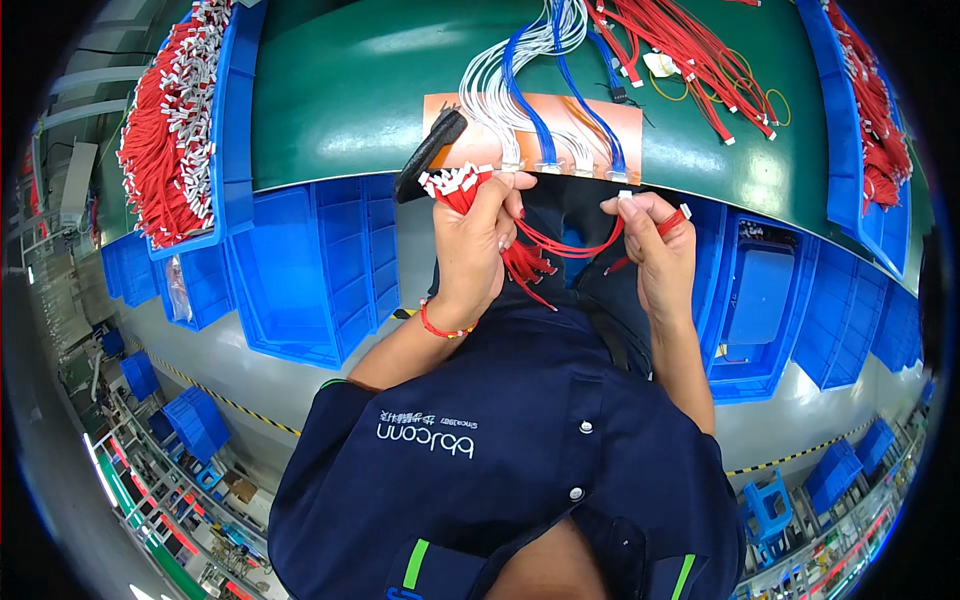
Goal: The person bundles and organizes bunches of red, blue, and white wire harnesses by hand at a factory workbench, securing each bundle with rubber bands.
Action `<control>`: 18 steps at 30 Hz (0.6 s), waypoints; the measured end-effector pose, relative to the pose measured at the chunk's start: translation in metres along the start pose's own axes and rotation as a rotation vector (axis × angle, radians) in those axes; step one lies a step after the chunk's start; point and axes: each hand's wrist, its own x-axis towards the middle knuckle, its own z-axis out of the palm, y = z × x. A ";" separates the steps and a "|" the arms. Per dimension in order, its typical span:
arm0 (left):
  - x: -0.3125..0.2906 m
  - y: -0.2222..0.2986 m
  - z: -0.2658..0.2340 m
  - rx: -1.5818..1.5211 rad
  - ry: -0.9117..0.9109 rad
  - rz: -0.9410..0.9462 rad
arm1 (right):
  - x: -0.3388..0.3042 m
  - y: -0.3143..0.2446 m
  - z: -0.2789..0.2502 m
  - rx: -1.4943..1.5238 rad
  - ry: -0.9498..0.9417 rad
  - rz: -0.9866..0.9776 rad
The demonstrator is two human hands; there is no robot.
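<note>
My left hand (474, 235) is closed round a bunch of red cables (527, 262). Their white plugs fan out above its thumb, and loose ends hang below the fingers. Between finger and thumb my right hand (657, 238) pinches a red cable with a white plug (625, 195) pointing up. That cable sags in a curve between both hands, and another white plug shows beside the right knuckles. Just beyond the hands, an orange-tan board (610, 115) lies at the table edge, with white wires (480, 90) and blue wires (530, 105) ending in connectors along it.
A black bar-shaped object (430, 155) rests at the board's left end. Loose red cables (700, 60) lie on the green table (350, 90). Blue bins (235, 120) full of red cables flank it, and more blue crates (290, 270) stand below its edge.
</note>
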 end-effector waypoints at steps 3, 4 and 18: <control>0.000 0.007 -0.002 -0.085 -0.028 -0.094 | 0.001 0.001 0.005 -0.004 0.047 -0.028; 0.001 0.010 -0.005 -0.121 -0.042 -0.171 | 0.002 0.003 0.007 0.011 0.078 -0.036; -0.001 0.018 -0.015 -0.067 -0.166 -0.223 | 0.004 0.003 0.014 0.144 0.104 0.024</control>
